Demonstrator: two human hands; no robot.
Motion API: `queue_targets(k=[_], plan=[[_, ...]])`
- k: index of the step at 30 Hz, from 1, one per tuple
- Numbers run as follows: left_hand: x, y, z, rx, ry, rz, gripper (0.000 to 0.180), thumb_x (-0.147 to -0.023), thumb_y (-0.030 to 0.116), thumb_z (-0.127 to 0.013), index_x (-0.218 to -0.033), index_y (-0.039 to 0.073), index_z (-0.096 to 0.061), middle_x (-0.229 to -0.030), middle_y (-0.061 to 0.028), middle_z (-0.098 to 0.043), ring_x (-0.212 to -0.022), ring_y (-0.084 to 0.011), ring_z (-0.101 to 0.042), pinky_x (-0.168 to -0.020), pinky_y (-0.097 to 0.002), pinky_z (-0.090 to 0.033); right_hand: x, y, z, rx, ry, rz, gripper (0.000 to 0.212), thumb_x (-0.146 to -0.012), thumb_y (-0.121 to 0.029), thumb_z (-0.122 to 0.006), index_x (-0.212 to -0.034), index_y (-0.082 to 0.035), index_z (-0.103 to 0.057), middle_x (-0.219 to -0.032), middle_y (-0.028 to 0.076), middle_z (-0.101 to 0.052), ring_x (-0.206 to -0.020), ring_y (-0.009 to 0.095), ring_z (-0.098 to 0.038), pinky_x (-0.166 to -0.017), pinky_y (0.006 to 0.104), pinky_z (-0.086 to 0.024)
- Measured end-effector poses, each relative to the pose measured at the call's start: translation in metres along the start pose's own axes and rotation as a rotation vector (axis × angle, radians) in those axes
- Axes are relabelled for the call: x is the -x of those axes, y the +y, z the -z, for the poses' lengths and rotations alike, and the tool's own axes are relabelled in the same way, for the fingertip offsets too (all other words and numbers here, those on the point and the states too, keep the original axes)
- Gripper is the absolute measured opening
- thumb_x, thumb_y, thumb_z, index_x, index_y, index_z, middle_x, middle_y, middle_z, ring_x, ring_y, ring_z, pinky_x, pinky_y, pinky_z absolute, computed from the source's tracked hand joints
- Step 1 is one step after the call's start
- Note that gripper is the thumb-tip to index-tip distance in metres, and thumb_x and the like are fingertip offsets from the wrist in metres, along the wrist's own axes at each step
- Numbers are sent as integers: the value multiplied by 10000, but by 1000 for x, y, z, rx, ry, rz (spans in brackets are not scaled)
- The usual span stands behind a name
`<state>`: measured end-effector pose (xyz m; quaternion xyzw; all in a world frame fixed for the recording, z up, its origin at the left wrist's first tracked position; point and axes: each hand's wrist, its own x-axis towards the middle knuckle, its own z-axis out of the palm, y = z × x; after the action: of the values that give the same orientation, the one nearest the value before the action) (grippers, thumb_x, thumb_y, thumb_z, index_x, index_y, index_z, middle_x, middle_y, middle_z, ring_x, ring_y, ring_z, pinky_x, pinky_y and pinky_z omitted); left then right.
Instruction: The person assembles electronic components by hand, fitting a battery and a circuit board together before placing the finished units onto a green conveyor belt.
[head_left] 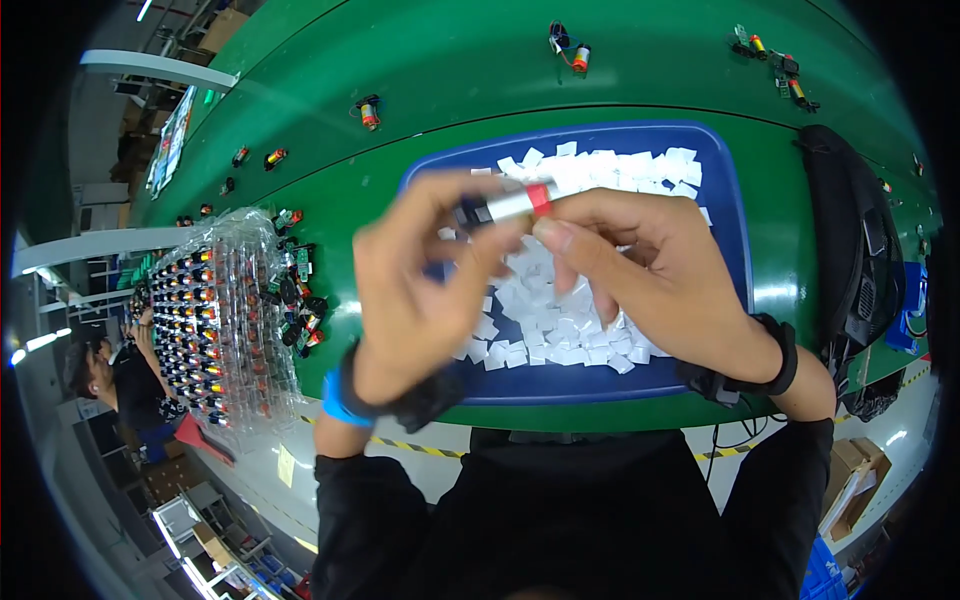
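Above the blue tray (745,255), a small cylinder (512,206) with a black end, a silver-white body and a red band is held level between both hands. My left hand (412,275) grips it near the black end, its fingers blurred. The thumb and forefinger of my right hand (665,265) pinch at the red-banded end; the other fingers curl below. Under the hands, the tray holds many small white squares (570,340), loosely heaped, partly covered by my hands.
Left stands a clear plastic pack (235,320) with rows of small cylinders, beside loose wired parts (295,300). More wired cylinders (580,58) lie across the green table (470,60). A black bag (845,230) sits right. Another person (130,380) is at far left.
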<state>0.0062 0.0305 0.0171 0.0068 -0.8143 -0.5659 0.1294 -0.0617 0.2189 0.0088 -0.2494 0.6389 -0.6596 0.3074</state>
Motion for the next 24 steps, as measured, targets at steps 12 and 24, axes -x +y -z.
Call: queue_targets(k=[12,24], plan=[[-176,-117,49,-90,-331,556,295,-987,292,-613,-1135,39,-634,-991,-32,-684,-769,-91,-617,-587,-217,-449,15,-10,3,713,3,449,176,-873,-143,-712,-1004,-40,-657,-793,45,-659,-610,186,-634,-499,298,-465],[-192,-110,42,-516,-484,545,442,-923,424,-684,-1120,31,-635,-938,-55,-668,-767,-114,-625,-613,-225,-475,14,-8,12,826,-5,505,148,-867,-154,-706,-949,-42,-654,-790,50,-650,-641,208,-638,-507,324,-455]])
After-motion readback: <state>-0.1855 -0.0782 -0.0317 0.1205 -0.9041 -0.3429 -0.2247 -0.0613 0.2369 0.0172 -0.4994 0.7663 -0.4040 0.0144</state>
